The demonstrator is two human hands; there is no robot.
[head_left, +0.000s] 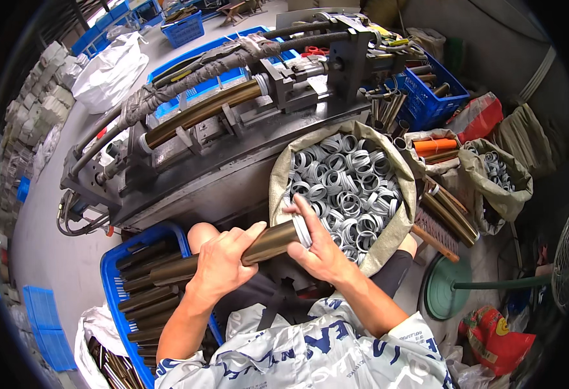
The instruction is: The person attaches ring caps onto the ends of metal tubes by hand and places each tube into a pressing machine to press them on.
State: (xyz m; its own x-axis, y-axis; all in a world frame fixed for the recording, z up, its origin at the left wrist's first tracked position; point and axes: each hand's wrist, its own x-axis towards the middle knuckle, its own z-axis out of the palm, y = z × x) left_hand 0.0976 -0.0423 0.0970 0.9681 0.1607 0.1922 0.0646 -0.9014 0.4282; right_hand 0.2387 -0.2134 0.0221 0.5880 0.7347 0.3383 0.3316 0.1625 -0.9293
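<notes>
A bronze-coloured metal tube [271, 244] slants across my lap. My left hand [221, 264] is wrapped round its middle, thumb along the top. At the tube's right end is a light grey ring [303, 231], seated at the mouth. My right hand [323, 253] closes on this ring, with the thumb below and the fingers round the far side; part of the grip is hidden. Just beyond, a woven sack [393, 245] full of loose grey rings [346, 181] stands between my knees.
On my left, a blue crate [110, 275] holds several bronze tubes [147, 305]. A machine bench [200, 170] runs across the front, with another tube [203, 115] clamped on it. At right stand a smaller sack of rings [518, 191], a green round base [445, 288] and a red bag [495, 337].
</notes>
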